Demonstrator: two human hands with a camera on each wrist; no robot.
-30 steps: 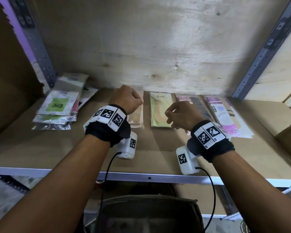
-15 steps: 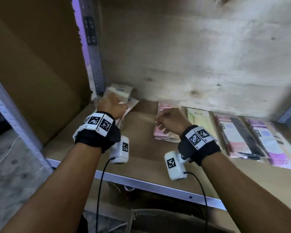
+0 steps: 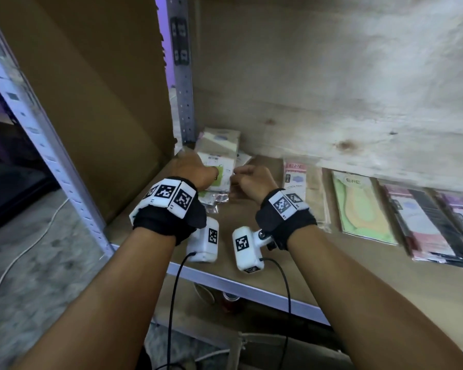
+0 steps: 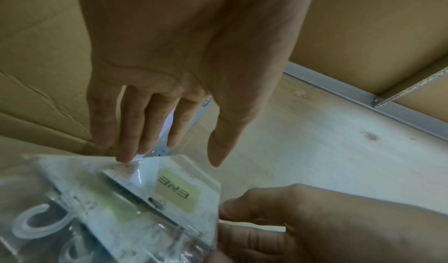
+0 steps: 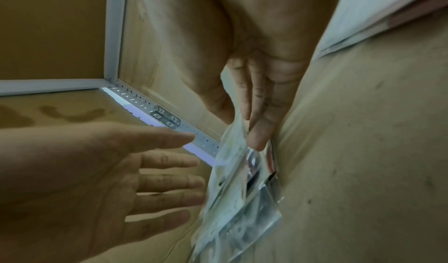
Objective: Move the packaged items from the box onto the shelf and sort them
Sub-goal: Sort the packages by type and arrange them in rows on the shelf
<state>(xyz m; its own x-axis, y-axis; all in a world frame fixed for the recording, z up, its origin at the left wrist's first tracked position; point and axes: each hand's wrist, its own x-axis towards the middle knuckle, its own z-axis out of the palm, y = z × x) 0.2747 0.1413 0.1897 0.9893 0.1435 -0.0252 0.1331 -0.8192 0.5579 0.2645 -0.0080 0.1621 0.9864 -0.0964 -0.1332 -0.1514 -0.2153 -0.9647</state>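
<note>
right hand [image 5: 257, 98] pinches packet [image 5: 232, 186] edge | left hand [image 4: 169, 71] spread, fingertip on corner

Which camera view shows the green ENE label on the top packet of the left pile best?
The left wrist view: the green ENE label is close and legible, though upside down. The head view shows only a sliver of green past the left hand. The right wrist view shows the packet edge-on, label unreadable.

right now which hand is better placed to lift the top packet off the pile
Right. The right hand already pinches the edge of the green-label packet on the pile, while the left hand is open, fingertips only touching its corner.
</note>
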